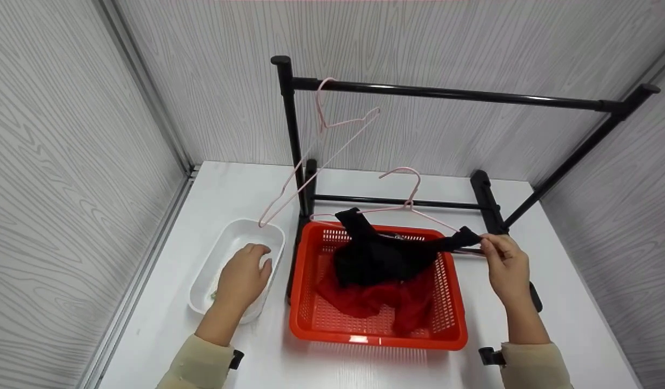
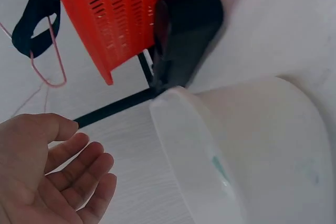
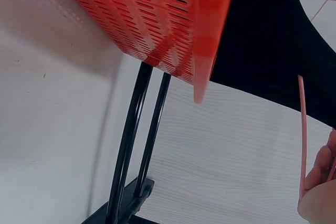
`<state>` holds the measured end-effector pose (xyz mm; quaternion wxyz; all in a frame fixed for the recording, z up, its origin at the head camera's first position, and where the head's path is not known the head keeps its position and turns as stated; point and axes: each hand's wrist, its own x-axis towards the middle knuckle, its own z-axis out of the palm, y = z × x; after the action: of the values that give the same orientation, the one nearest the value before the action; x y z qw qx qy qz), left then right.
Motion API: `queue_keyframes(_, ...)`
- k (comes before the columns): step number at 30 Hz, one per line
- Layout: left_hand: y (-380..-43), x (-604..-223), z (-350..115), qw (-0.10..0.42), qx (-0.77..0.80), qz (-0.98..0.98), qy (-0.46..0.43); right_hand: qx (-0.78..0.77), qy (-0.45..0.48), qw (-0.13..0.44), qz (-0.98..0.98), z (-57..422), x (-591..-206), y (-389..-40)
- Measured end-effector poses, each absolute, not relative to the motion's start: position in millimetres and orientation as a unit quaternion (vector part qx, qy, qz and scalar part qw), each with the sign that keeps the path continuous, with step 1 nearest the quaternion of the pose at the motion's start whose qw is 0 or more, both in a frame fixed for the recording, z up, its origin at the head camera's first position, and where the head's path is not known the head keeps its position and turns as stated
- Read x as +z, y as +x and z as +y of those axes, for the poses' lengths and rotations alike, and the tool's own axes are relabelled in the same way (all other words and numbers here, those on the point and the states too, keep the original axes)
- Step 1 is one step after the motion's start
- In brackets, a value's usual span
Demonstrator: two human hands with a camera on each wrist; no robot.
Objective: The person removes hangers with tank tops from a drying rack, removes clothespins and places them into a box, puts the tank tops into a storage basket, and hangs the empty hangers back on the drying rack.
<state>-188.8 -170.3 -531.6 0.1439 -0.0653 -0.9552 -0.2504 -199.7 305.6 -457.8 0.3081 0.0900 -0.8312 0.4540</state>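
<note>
My right hand (image 1: 508,267) pinches the right end of a pink wire hanger (image 1: 412,208) at the strap of a black garment (image 1: 389,256). The garment's two straps lie over the hanger's arms, and its lower part bunches down into a red perforated basket (image 1: 378,341). In the right wrist view the pink wire (image 3: 303,129) runs from the black cloth to my fingers. My left hand (image 1: 243,275) holds nothing and hovers over a white tub (image 1: 281,237), fingers loosely bent. Its palm (image 2: 21,177) shows bare in the left wrist view.
A red garment (image 1: 359,300) lies inside the basket under the black one. Behind stands a black rack (image 1: 446,93), with another pink hanger (image 1: 321,108) hooked at its left end. Its feet (image 1: 486,200) stand on the white table (image 1: 549,227), against patterned walls.
</note>
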Motion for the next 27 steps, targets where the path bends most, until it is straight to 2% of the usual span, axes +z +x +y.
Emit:
queue_keyframes(12, -203, -493, -128, 0.235, -0.269, -0.924, -0.137, 0.467, 0.088, 0.302, -0.826, 304, -456, -201)
queue_keyframes(21, -224, -481, -99, 0.270, -0.277, -0.901, -0.195, 0.458, 0.092, 0.305, -0.830, 302, -453, -199)
queue_keyframes(27, -236, -478, -83, 0.259, -0.271, -0.902, -0.213, 0.455, 0.092, 0.296, -0.835, 302, -453, -198)
